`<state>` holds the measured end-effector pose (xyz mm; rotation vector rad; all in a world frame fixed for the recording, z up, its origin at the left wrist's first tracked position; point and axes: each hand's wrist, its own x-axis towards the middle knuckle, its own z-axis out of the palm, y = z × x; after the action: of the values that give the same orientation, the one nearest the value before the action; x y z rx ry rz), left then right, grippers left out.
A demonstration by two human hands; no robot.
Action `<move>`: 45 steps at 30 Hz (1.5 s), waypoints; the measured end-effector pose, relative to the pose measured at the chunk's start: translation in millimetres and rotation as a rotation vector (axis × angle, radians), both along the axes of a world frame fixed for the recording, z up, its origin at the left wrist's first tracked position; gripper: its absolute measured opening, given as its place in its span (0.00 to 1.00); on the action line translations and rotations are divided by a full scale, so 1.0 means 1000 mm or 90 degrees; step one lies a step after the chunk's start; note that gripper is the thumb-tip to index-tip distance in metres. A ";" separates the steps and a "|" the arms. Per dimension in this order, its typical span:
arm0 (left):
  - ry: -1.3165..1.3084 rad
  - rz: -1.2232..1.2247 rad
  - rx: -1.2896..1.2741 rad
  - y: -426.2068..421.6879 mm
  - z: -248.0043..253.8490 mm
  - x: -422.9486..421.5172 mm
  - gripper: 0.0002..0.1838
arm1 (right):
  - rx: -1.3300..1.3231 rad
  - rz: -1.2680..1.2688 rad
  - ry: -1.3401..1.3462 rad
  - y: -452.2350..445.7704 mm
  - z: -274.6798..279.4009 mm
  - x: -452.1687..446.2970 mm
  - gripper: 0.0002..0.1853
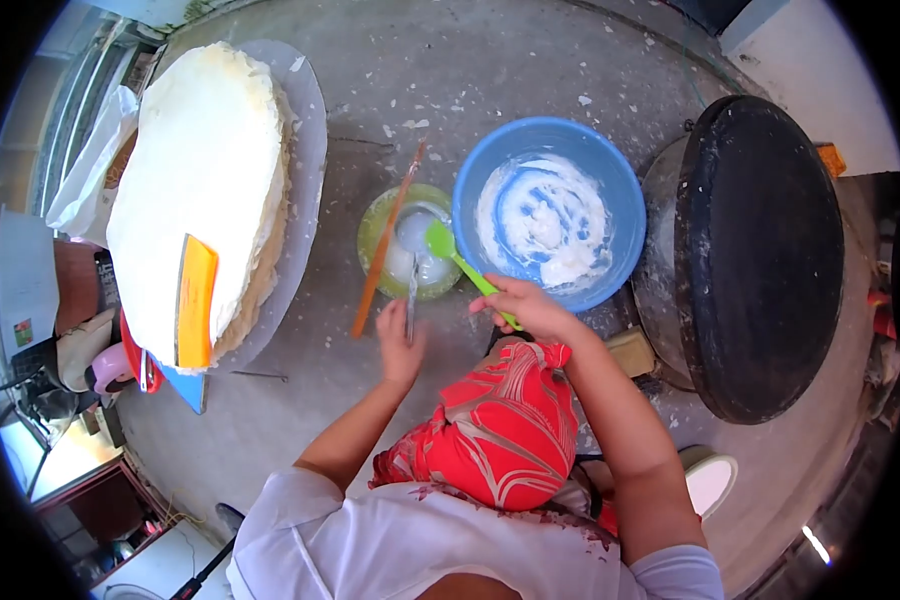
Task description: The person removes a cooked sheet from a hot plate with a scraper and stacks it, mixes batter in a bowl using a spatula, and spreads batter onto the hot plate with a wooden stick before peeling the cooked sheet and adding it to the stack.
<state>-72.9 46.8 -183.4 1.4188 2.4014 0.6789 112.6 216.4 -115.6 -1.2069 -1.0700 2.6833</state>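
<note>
My right hand (533, 308) is closed around the handle of a lime-green spatula (473, 276). The spatula's head hangs over a yellow-green bowl (373, 228) that contains a pale, watery liquid. My left hand (400, 345), slightly blurred, has its fingers around the handle of a metal spoon (412, 285); the spoon's lower end is in the bowl. Across the bowl's left side lies an orange-brown wooden stick (378, 260). Touching the bowl on the right is a blue basin (625, 215) with white, floury paste smeared inside.
A tall stack of thin pale sheets (200, 160) sits on a round grey board (308, 150) at left, an orange-handled scraper (197, 303) on top. At right stands a large round black griddle (765, 260). A yellowish block (630, 352) lies near its base. White flecks dot the concrete floor (410, 80).
</note>
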 end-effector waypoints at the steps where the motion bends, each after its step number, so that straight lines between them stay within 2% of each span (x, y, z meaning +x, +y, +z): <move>1: -0.119 -0.006 0.011 0.010 -0.007 0.010 0.27 | -0.021 -0.038 0.068 0.004 0.011 0.009 0.28; 2: -0.238 -0.015 0.024 0.022 -0.012 0.021 0.28 | -0.017 -0.040 0.067 0.006 0.024 0.017 0.28; 4: -0.706 0.156 -0.035 0.053 -0.013 0.054 0.28 | -0.118 -0.182 0.072 0.007 0.045 0.032 0.28; 5: -0.710 0.151 -0.036 0.064 -0.015 0.062 0.28 | -0.131 -0.210 0.087 0.007 0.048 0.038 0.26; 7: -1.130 0.270 -0.297 0.084 -0.023 0.076 0.29 | -0.139 -0.255 0.058 0.007 0.053 0.051 0.25; 8: -1.136 0.259 -0.300 0.092 -0.033 0.081 0.29 | -0.152 -0.294 0.033 0.006 0.056 0.056 0.24; 9: -1.206 0.259 -0.331 0.098 -0.045 0.087 0.30 | -0.153 -0.355 0.024 0.003 0.058 0.061 0.20; 10: -1.275 0.260 -0.362 0.101 -0.056 0.092 0.31 | -0.148 -0.358 0.020 -0.002 0.058 0.068 0.20; 11: -1.333 0.252 -0.313 0.106 -0.051 0.095 0.30 | -0.107 -0.380 -0.031 -0.006 0.060 0.074 0.19; 12: -1.338 0.244 -0.313 0.109 -0.049 0.101 0.30 | -0.064 -0.401 -0.081 -0.010 0.064 0.079 0.18; 13: -1.347 0.254 -0.199 0.112 -0.046 0.106 0.28 | -0.039 -0.408 -0.130 -0.016 0.069 0.082 0.12; 14: -1.351 0.262 -0.086 0.114 -0.042 0.111 0.26 | -0.031 -0.411 -0.132 -0.022 0.074 0.088 0.12; 15: -1.336 0.268 -0.048 0.120 -0.018 0.111 0.23 | 0.011 -0.386 -0.178 -0.029 0.078 0.095 0.11; 16: -1.338 0.254 -0.046 0.125 0.002 0.111 0.23 | 0.053 -0.363 -0.222 -0.037 0.082 0.103 0.11; 18: -1.165 0.246 0.016 0.130 0.031 0.109 0.23 | 0.114 -0.339 -0.219 -0.054 0.092 0.118 0.13; 19: -1.134 0.211 0.039 0.129 0.032 0.104 0.23 | 0.154 -0.330 -0.223 -0.062 0.096 0.126 0.12; 22: -1.046 0.167 0.104 0.119 0.103 0.092 0.25 | 0.239 -0.341 -0.222 -0.084 0.116 0.145 0.09; 23: -1.047 0.147 0.116 0.117 0.118 0.084 0.25 | 0.313 -0.349 -0.208 -0.091 0.122 0.151 0.08; 26: -0.970 0.081 0.167 0.103 0.174 0.061 0.27 | 0.434 -0.365 -0.225 -0.106 0.162 0.164 0.07; 28: -1.031 0.030 0.130 0.078 0.241 0.053 0.26 | 0.717 -0.341 -0.296 -0.116 0.186 0.178 0.07; 30: -1.015 -0.017 0.140 0.051 0.281 0.051 0.25 | 0.837 -0.349 -0.360 -0.123 0.230 0.182 0.08; 31: -1.000 -0.046 0.138 0.037 0.296 0.052 0.25 | 0.898 -0.337 -0.411 -0.128 0.259 0.181 0.11; 33: -0.955 -0.081 0.122 0.008 0.324 0.061 0.25 | 1.129 -0.265 -0.499 -0.128 0.298 0.188 0.17; 34: -0.909 -0.101 0.100 -0.005 0.332 0.067 0.24 | 1.292 -0.219 -0.540 -0.127 0.319 0.191 0.19; 36: -0.912 -0.130 0.098 -0.023 0.336 0.080 0.25 | 1.437 -0.083 -0.767 -0.124 0.363 0.190 0.18; 38: -0.871 -0.161 0.081 -0.034 0.328 0.095 0.24 | 1.513 -0.002 -0.907 -0.121 0.398 0.190 0.20; 40: -0.827 -0.200 0.094 -0.042 0.321 0.111 0.26 | 1.542 0.055 -0.964 -0.123 0.427 0.188 0.22; 42: -0.749 -0.225 0.184 -0.048 0.319 0.121 0.25 | 1.583 0.052 -0.956 -0.112 0.421 0.202 0.23; 43: -0.736 -0.245 0.176 -0.050 0.319 0.122 0.23 | 1.624 0.058 -0.929 -0.106 0.409 0.212 0.25; 44: -0.737 -0.247 0.170 -0.051 0.311 0.122 0.23 | 1.618 0.060 -0.933 -0.105 0.390 0.222 0.25; 45: -0.703 -0.257 0.192 -0.050 0.299 0.122 0.22 | 1.511 0.038 -0.989 -0.105 0.365 0.231 0.24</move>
<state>49.0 -3.1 115.9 1.0972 1.1639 1.2935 344.0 111.7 249.7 -1.4944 -2.2588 -1.0581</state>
